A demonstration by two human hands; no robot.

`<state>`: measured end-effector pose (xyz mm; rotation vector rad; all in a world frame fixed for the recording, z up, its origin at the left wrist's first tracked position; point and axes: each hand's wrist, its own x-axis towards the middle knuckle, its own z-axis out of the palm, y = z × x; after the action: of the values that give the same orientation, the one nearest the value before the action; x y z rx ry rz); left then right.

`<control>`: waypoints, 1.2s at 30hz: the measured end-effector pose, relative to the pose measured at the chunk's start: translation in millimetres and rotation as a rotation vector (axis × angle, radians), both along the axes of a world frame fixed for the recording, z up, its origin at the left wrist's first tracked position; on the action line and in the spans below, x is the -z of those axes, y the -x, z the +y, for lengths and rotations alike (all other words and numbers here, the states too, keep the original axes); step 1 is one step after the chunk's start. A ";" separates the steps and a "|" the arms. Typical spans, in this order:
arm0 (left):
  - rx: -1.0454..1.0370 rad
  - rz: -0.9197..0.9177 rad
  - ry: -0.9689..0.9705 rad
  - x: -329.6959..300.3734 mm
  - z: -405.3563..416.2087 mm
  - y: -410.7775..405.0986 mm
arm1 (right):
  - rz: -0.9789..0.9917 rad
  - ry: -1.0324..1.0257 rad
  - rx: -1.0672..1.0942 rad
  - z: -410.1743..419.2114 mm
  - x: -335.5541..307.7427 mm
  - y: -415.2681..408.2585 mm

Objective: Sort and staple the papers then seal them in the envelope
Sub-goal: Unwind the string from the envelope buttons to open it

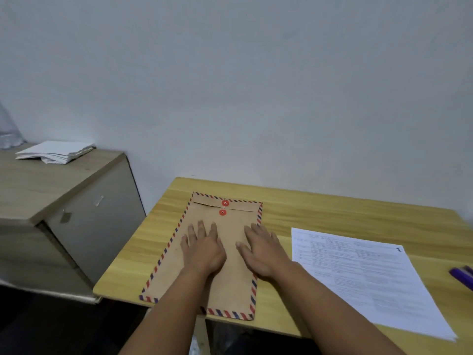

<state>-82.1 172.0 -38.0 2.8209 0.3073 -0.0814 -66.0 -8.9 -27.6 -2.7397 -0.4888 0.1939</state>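
Observation:
A brown envelope [176,272] with a red-and-blue striped border lies lengthwise on the left part of the wooden table [320,211]. Its flap is folded down at the far end, with two red string buttons [224,207] one above the other. My left hand [203,248] and my right hand [263,249] both rest flat on the middle of the envelope, fingers spread, holding nothing. To the right lies a stack of printed papers [363,280], the top sheet marked "1" in its far right corner. A purple object [462,276], cut off by the frame, sits at the right edge.
A low wooden cabinet [58,198] stands left of the table, with a pile of white papers [55,152] on top. A plain wall runs close behind the table. The envelope's near end overhangs the table's front edge slightly.

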 end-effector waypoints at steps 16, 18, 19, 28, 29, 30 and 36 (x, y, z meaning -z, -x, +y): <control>0.287 -0.123 -0.172 -4.9 -16.7 97.6 | -0.052 0.297 -0.067 -53.7 -4.2 56.7; 0.326 -0.139 -0.140 -10.0 -10.0 89.4 | -0.057 0.310 -0.042 -54.0 -10.6 50.5; 0.338 -0.164 -0.134 -12.4 -6.2 83.3 | -0.058 0.302 -0.023 -52.8 -14.5 45.9; 0.259 -0.217 -0.118 -3.6 20.2 -6.2 | -0.053 -0.117 0.032 -41.0 -23.0 -33.6; 0.253 -0.214 -0.116 -0.8 23.1 -16.2 | -0.035 -0.155 0.033 -38.4 -22.2 -44.5; 0.248 -0.204 -0.110 2.5 25.7 -24.7 | -0.020 -0.180 0.034 -35.6 -21.3 -55.8; 0.225 -0.216 -0.099 23.1 29.5 -37.6 | 0.045 -0.119 -0.048 -15.6 -28.3 -110.5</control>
<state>-44.5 201.4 -61.1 2.9166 -0.0562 0.1948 44.4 -24.4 0.7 -2.6039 -0.5360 0.2299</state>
